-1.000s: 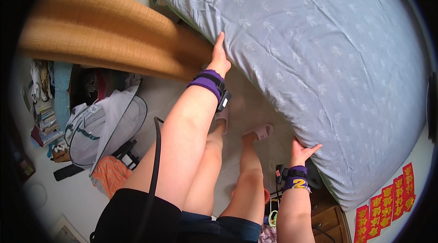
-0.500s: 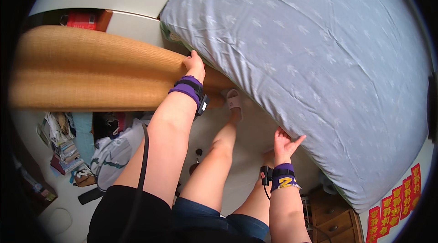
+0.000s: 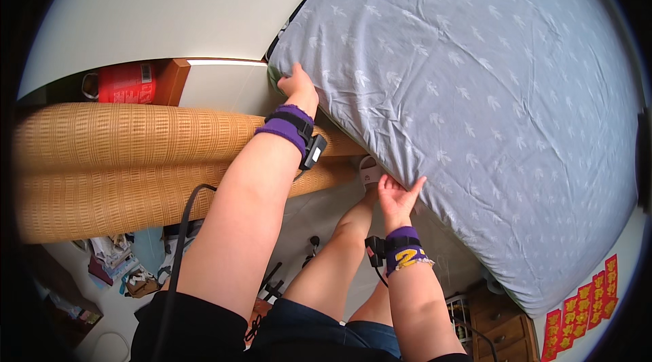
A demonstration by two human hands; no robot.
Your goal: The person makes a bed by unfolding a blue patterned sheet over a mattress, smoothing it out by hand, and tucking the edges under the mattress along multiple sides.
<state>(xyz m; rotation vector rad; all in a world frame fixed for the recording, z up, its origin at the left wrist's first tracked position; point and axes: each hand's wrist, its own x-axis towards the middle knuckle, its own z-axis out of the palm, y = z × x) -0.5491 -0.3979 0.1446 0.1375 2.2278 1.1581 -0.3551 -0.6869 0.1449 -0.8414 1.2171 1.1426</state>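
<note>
A mattress (image 3: 462, 90) in a grey-blue sheet with pale leaf prints takes up the right side. At its edge near the far left corner is my left hand (image 3: 299, 85), closed on the mattress side, thumb showing and the other fingers mostly hidden. Lower along that edge my right hand (image 3: 398, 200) grips the mattress, its fingers going under the side and its thumb up against the sheet. Both wrists wear purple bands with small black devices. A rolled woven mat (image 3: 136, 138) lies left of my left forearm.
Behind the mat is a red package (image 3: 127, 83) in a shelf opening, beside a white panel (image 3: 170, 15). Books and clothes (image 3: 125, 260) are piled at lower left. A wooden drawer cabinet (image 3: 502, 328) stands by the mattress's near corner. Red paper strips (image 3: 581, 308) hang at right.
My left hand has shifted up toward the mattress's far left corner. My right hand has slid up and left along the edge. The mat appears lower in view.
</note>
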